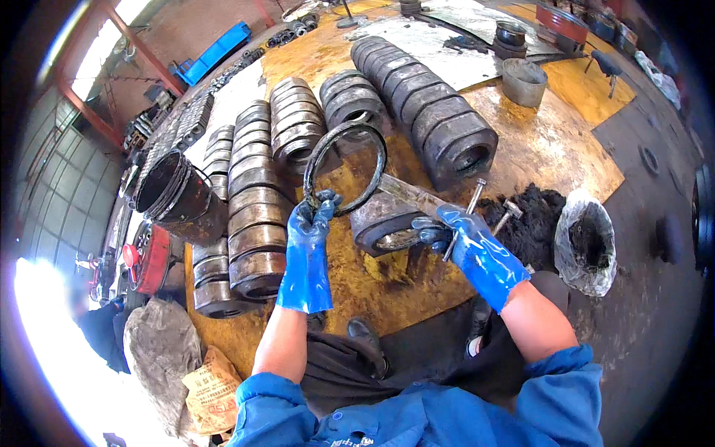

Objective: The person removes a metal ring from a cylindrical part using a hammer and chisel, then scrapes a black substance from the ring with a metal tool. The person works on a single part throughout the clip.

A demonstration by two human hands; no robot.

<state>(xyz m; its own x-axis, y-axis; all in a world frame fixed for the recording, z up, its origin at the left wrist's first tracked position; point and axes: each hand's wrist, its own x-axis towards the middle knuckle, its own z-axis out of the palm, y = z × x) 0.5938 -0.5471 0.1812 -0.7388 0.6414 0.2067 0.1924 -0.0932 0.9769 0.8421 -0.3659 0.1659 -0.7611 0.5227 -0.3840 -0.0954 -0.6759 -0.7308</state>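
My left hand, in a blue rubber glove, is closed round the lower edge of a dark, greasy metal ring. The ring is held upright in front of me. In my right hand, gloved the same way, is a flat metal scraper, its blade pointing left and its tip near or touching the ring's right side; I cannot tell which. Beneath the scraper lies a thick cylindrical metal part with an open bore. A thin metal rod with a knobbed end shows beside the right glove, partly hidden by it.
Rows of dark metal cylinders lie ahead on the stained floor sheets. A black bucket stands left, above a red drum. At right are a dark fibrous heap and a clear plastic bag. A person is at far left.
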